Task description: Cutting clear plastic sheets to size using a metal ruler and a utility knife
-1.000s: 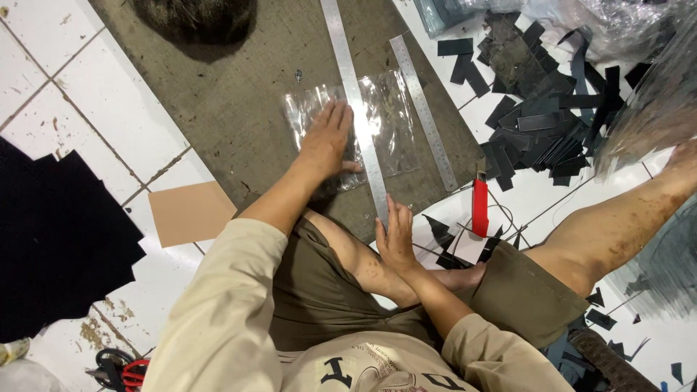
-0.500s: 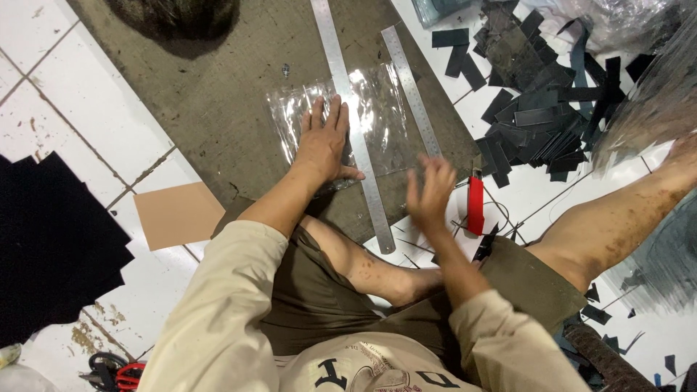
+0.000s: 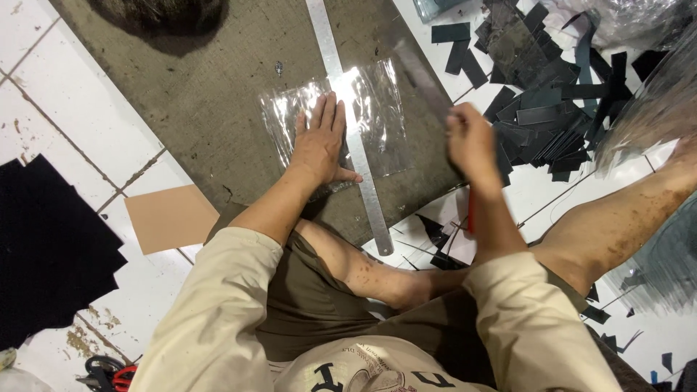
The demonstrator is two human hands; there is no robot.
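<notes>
My left hand (image 3: pixel 319 141) lies flat, fingers spread, on a clear plastic sheet (image 3: pixel 377 109) spread over a grey-brown mat (image 3: pixel 218 94). A long steel ruler (image 3: pixel 330 43) runs across the sheet just right of that hand, my thumb touching its edge. My right hand (image 3: pixel 472 141) is blurred at the mat's right edge, at the near end of a second steel ruler (image 3: pixel 421 76); whether it grips that ruler is unclear. A red cutter (image 3: pixel 470 214) shows partly behind my right forearm.
A heap of black strips (image 3: pixel 537 109) lies on the white tiles at right, with crumpled clear plastic (image 3: pixel 632 14) beyond it. A brown card (image 3: pixel 170 218) and black sheets (image 3: pixel 43 247) lie at left. Red-handled scissors (image 3: pixel 109 374) sit at bottom left. My bare legs are folded in front.
My right hand rose from beside my leg near the red cutter up to the second ruler's near end. My left hand stayed pressed on the plastic sheet.
</notes>
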